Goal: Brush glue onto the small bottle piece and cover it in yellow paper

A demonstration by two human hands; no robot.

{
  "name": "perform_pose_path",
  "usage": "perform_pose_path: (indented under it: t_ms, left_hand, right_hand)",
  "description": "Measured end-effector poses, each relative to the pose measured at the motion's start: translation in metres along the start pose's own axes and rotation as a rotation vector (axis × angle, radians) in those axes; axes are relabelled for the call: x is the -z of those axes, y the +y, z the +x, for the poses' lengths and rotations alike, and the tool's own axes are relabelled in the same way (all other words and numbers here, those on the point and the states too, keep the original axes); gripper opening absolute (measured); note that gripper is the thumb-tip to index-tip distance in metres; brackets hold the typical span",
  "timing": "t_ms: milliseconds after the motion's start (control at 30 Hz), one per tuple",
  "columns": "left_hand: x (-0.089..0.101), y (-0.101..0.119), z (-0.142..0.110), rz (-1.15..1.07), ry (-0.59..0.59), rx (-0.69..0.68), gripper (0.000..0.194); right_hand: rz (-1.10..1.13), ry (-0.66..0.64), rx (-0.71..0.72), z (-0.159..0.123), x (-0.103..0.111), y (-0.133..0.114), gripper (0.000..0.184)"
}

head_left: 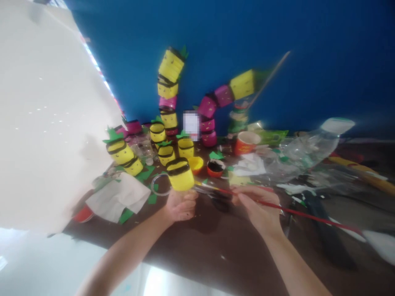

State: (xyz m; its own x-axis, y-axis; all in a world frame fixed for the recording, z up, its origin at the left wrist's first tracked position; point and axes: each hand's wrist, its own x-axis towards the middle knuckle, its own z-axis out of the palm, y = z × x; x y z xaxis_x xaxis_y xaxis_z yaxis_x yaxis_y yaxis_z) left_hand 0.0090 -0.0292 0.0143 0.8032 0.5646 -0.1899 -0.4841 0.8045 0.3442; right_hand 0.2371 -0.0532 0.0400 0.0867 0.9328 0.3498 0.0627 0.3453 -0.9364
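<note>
With the left hand [180, 204] gripping a yellow black-banded paper cup [180, 174] and the right hand [257, 205] pinching a thin red paintbrush [296, 211], a slip could smear paint across the yellow.

You're working over a dark brown table [197, 250] set against a blue wall. On it, ahead of you, stand yellow cups [123, 154] with black bands, stacked into leaning towers with pink cups [209, 123]. A white tissue [119, 197] lies at the left among green paper scraps [145, 174]. A red mug [245, 142] stands centre; a clear plastic bottle [308, 150] lies on its side, right.
</note>
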Motion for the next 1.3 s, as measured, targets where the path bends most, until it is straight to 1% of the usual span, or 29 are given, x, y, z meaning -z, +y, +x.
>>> perform_pose_path:
  t_ms: [133, 200, 300, 367, 467, 567, 667, 733, 833, 933, 1033, 1100, 1233, 1300]
  left_hand:
    - [0.003, 0.000, 0.000, -0.019, 0.024, 0.032, 0.047]
    - [0.004, 0.000, 0.000, -0.027, 0.019, 0.042, 0.046]
    - [0.003, 0.000, -0.001, -0.026, 0.002, 0.017, 0.045]
    - [0.003, 0.000, -0.001, -0.027, -0.014, 0.001, 0.045]
    - [0.003, 0.000, -0.001, -0.028, -0.040, 0.017, 0.043]
    - [0.003, 0.000, 0.000, -0.030, -0.048, 0.033, 0.042]
    - [0.002, 0.000, 0.000, -0.027, -0.044, 0.002, 0.043]
    - [0.001, 0.000, 0.000, -0.014, -0.045, -0.007, 0.044]
    - [0.002, -0.001, 0.000, -0.008, -0.048, 0.012, 0.044]
    - [0.005, -0.002, 0.000, -0.010, -0.050, 0.023, 0.045]
    - [0.006, -0.001, 0.001, 0.008, -0.024, 0.013, 0.047]
    - [0.005, -0.001, 0.001, 0.030, 0.018, 0.016, 0.048]
    - [0.006, 0.000, 0.000, 0.082, 0.092, 0.061, 0.051]
    - [0.011, 0.000, -0.001, 0.105, 0.098, 0.099, 0.052]
  right_hand:
    - [0.024, -0.095, -0.007, -0.001, -0.005, -0.005, 0.019]
    - [0.000, -0.106, -0.037, -0.002, -0.008, -0.008, 0.023]
    - [0.001, -0.030, -0.057, -0.001, -0.006, -0.005, 0.021]
    - [0.028, 0.006, -0.026, -0.001, -0.004, -0.002, 0.017]
    - [0.070, -0.040, 0.010, -0.002, -0.005, -0.002, 0.015]
    - [0.047, -0.073, -0.024, -0.003, -0.008, -0.003, 0.017]
    - [0.048, -0.011, -0.050, -0.003, -0.005, 0.000, 0.013]
    - [0.079, 0.016, -0.034, -0.003, -0.003, 0.004, 0.011]
    - [0.072, -0.051, 0.012, -0.003, -0.003, 0.002, 0.012]
    - [-0.006, -0.125, 0.017, -0.003, -0.005, -0.004, 0.016]
    - [-0.073, -0.074, 0.033, -0.002, -0.004, -0.008, 0.016]
    - [-0.065, -0.048, 0.052, -0.003, -0.004, -0.008, 0.013]
    - [-0.014, -0.141, 0.023, -0.006, -0.005, -0.007, 0.011]
    - [-0.016, -0.118, 0.019, -0.006, -0.004, -0.003, 0.010]
